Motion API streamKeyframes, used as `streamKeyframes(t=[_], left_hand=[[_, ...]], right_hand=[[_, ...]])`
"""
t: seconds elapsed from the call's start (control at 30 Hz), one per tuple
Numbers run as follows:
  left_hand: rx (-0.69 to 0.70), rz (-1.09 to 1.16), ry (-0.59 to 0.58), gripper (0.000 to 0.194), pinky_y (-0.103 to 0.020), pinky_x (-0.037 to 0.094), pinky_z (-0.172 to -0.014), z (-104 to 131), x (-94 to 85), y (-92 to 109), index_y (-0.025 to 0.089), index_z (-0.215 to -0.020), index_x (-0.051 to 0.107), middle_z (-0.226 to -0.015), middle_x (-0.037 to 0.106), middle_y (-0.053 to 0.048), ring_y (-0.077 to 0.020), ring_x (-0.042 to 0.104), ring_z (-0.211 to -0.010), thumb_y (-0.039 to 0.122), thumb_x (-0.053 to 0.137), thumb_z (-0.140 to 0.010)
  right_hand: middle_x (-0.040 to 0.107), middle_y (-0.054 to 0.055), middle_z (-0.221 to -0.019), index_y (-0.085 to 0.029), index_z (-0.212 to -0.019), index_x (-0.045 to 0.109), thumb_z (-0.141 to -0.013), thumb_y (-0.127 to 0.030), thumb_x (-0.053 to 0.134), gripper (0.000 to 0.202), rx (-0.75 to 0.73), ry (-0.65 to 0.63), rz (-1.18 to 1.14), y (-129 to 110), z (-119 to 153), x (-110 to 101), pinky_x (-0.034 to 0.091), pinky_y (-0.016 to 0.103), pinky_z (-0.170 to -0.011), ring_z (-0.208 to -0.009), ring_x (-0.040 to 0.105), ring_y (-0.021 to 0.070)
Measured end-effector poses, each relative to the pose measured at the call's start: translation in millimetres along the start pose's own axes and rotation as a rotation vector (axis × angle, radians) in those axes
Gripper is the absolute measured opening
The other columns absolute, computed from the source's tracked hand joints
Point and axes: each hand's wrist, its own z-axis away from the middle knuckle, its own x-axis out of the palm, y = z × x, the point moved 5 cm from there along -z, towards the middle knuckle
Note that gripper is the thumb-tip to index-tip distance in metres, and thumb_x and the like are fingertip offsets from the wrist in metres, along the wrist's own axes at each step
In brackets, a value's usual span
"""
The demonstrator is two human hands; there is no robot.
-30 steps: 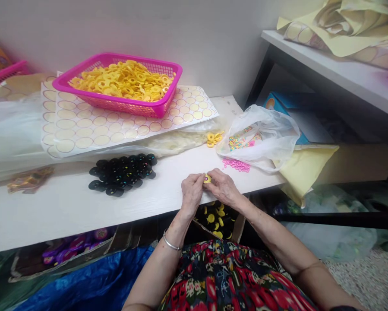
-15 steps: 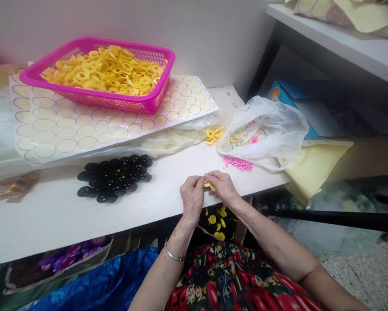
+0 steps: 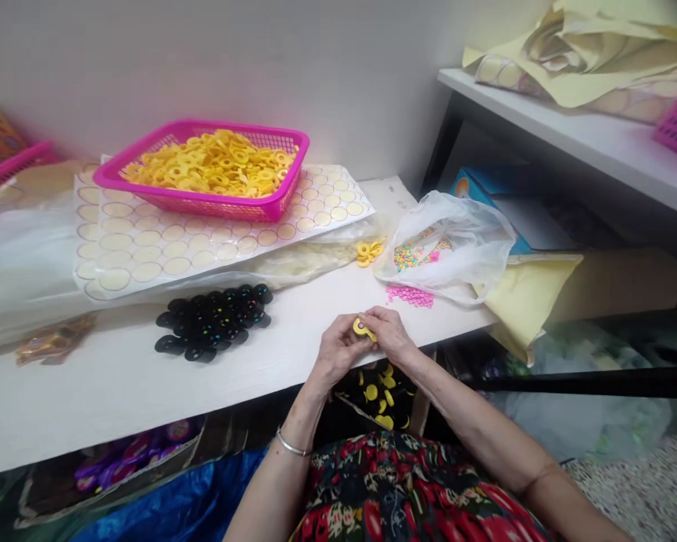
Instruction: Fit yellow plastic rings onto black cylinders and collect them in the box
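A small yellow ring-shaped piece [image 3: 361,327] with a short tail is held between my two hands near the table's front edge. My left hand [image 3: 339,348] has its fingers closed on the piece's left and lower side. From the right, my right hand [image 3: 390,331] pinches the same piece. Something small and pinkish shows in the ring's centre. Just beyond my hands lies a patch of small pink beads [image 3: 410,296]. Behind them are a few loose yellow pieces [image 3: 368,253] and an open clear plastic bag [image 3: 474,241] holding multicoloured beads.
A pink basket [image 3: 202,202] heaped with yellow pieces stands on sticker sheets [image 3: 160,252] at the back left. Black discs [image 3: 214,320] cluster left of my hands. A box with yellow and black pieces [image 3: 380,395] sits below the table edge. A shelf [image 3: 541,128] rises at the right.
The camera view has shifted, showing more of the shelf and left side. The yellow piece has turned so its ring face shows more, and my left hand's fingers have moved lower around it.
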Motion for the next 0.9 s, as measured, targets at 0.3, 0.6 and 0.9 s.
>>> streamKeyframes(t=[0.3, 0.6, 0.9], left_hand=[[0.302, -0.149, 0.012, 0.025, -0.023, 0.041, -0.059, 17.3, 11.2, 46.5, 0.018, -0.084, 0.066, -0.078, 0.059, -0.001, -0.0108, 0.05, -0.066, 0.029, 0.075, -0.064], [0.76, -0.502, -0.071, 0.022, -0.03, 0.047, -0.067, 47.5, 28.9, 83.9, 0.016, -0.098, 0.06, -0.092, 0.066, -0.01, -0.0167, 0.057, -0.078, 0.02, 0.062, -0.076], [0.854, -0.555, -0.107, 0.016, -0.03, 0.045, -0.062, 66.2, 55.2, 85.3, 0.015, -0.096, 0.059, -0.092, 0.067, -0.012, -0.0165, 0.058, -0.073, 0.019, 0.053, -0.081]], right_hand=[[0.065, 0.005, -0.086, -0.016, -0.091, 0.062, -0.07, -0.041, 0.069, 0.034, -0.01, -0.294, -0.449, -7.1, 44.1, -33.2, 0.05, 0.025, -0.058, -0.072, 0.061, 0.014], [0.065, 0.004, -0.098, -0.018, -0.104, 0.063, -0.054, -0.018, 0.08, 0.053, 0.023, -0.572, -0.47, -13.0, 75.7, -31.7, 0.05, 0.03, -0.078, -0.088, 0.06, 0.0153], [0.067, 0.001, -0.085, -0.016, -0.091, 0.068, -0.05, -0.01, 0.078, 0.042, -0.067, -0.406, -0.331, -16.5, 82.9, -44.9, 0.046, 0.024, -0.074, -0.077, 0.06, 0.0122]])
